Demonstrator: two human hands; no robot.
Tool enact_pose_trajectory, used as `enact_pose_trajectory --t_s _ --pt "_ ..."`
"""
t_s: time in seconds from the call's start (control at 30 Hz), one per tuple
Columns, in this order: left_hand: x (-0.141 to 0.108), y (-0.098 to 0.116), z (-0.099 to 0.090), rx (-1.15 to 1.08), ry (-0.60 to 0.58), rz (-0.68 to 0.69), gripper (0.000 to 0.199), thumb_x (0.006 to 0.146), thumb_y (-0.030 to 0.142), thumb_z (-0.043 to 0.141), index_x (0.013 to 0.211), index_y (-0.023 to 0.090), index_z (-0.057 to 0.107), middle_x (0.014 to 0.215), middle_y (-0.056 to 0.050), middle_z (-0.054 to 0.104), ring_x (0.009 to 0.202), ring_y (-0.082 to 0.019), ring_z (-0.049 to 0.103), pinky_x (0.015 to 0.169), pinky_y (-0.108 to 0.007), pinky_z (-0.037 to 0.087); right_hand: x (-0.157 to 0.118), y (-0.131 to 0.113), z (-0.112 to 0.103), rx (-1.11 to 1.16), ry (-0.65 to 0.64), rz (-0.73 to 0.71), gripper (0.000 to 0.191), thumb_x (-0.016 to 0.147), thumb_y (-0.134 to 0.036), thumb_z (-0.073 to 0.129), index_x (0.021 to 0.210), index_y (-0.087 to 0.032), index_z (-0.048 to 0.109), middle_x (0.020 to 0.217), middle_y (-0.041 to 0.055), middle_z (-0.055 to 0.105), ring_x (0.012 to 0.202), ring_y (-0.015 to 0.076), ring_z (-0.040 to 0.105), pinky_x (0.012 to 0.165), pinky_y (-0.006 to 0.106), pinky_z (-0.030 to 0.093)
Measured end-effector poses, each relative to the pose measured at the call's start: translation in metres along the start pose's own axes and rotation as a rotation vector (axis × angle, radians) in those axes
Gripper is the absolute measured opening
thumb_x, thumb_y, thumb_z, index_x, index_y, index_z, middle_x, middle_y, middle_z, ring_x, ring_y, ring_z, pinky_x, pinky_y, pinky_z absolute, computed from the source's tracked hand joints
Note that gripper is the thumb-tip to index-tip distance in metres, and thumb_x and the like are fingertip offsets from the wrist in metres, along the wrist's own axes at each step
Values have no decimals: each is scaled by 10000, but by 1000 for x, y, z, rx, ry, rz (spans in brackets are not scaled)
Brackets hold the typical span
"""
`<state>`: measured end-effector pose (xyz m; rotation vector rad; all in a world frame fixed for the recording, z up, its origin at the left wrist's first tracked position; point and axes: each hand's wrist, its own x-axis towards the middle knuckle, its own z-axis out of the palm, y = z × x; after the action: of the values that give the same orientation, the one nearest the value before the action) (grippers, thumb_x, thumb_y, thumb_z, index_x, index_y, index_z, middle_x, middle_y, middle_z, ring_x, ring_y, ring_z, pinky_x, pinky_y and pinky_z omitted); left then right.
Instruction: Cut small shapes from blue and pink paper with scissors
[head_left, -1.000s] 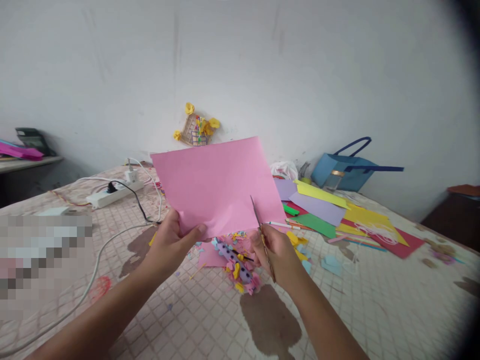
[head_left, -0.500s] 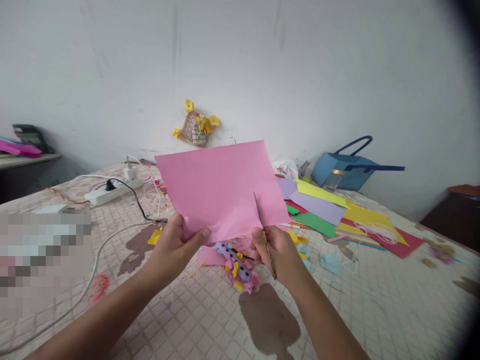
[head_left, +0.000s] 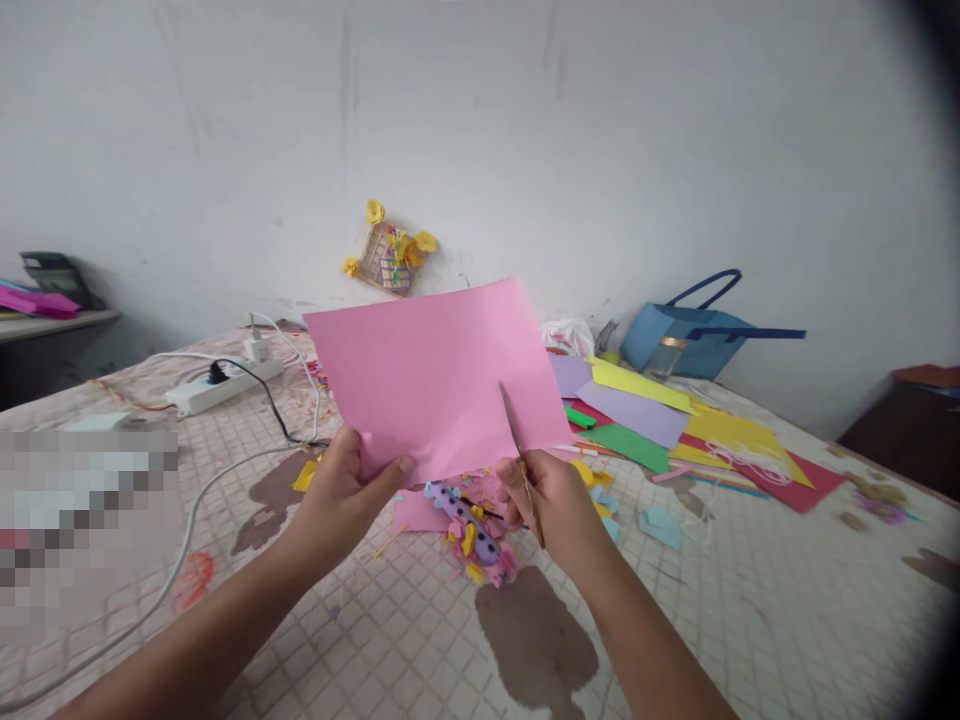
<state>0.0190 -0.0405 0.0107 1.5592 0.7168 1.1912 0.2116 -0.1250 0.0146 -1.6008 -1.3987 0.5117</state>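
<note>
A sheet of pink paper (head_left: 427,370) is held up at a slant above the table. My left hand (head_left: 356,490) pinches its lower left edge, thumb in front and fingers behind. My right hand (head_left: 551,500) grips a pair of scissors (head_left: 517,430) at the lower right edge of the sheet; a blade points up across the front of the paper. Whether the blades are parted I cannot tell. Below the sheet lies a purple dotted craft piece (head_left: 472,525) with pink and yellow paper bits around it.
Coloured paper sheets (head_left: 637,415) spread to the right, near a blue bag (head_left: 686,335) and a small jar (head_left: 667,355). At left are a white power strip (head_left: 225,388) and its cables. A woven decoration (head_left: 386,255) hangs on the wall.
The whole view has shifted very slightly. The upper right corner of the pink paper looks blurred and bends a little; both hands keep their grip.
</note>
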Motion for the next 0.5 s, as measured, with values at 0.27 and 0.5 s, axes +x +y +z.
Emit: enact_pose_trajectory --t_s 0.27,0.5 --pt "1 6 3 -73 102 19 369 669 234 684 962 196 462 912 -20 608 756 -144 607 667 -288 532 -2 4 5 -67 0 -14 468 807 -647 388 666 -203 436 523 -11 487 465 135 501 445 243 366" --pt "7 19 -12 -131 220 102 273 673 162 628 883 232 470 673 64 527 496 -85 516 440 -211 460 -69 -13 -24 -256 -220 13 343 762 -543 550 690 -219 464 601 -4 529 493 133 455 426 239 309"
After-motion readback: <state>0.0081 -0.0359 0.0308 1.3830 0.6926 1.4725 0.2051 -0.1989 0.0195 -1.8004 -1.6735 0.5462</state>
